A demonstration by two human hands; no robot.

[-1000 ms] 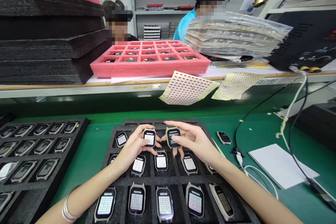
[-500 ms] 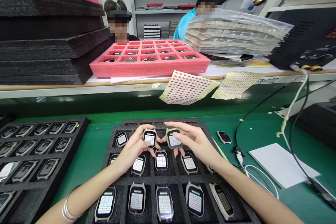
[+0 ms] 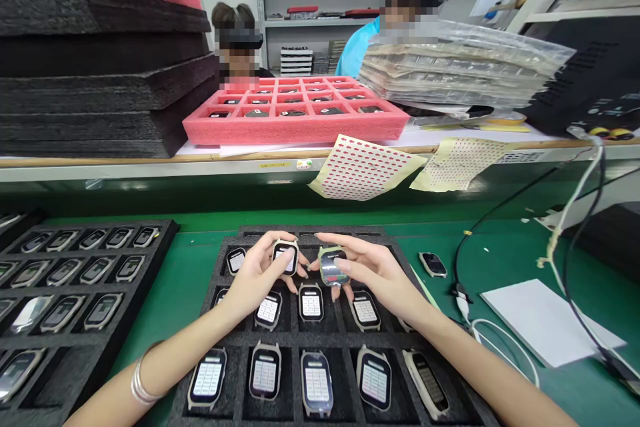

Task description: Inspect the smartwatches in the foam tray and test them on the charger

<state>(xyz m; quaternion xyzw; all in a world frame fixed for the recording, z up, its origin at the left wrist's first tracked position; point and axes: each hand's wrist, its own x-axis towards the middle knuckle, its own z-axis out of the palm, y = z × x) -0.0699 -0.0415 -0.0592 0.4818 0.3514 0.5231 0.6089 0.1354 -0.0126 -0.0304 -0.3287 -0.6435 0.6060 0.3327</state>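
My left hand (image 3: 257,275) grips a small watch-like device with a lit white screen (image 3: 285,257), thumb on its face. My right hand (image 3: 373,271) holds a second device with a dark screen (image 3: 333,265), thumb pressing on it. Both hands hover over the far rows of a black foam tray (image 3: 340,333) whose pockets hold several such devices with lit keypad screens (image 3: 317,383).
Another black tray of devices (image 3: 75,280) lies at left. A loose device (image 3: 433,264), cables (image 3: 465,293) and a white sheet (image 3: 550,320) lie at right on the green mat. Behind are a pink foam tray (image 3: 295,123), sticker sheets (image 3: 365,167), stacked black foam (image 3: 95,80) and two people.
The right-hand device's screen went from a lit keypad to dark. The view shifted slightly; the hands stay in about the same place.
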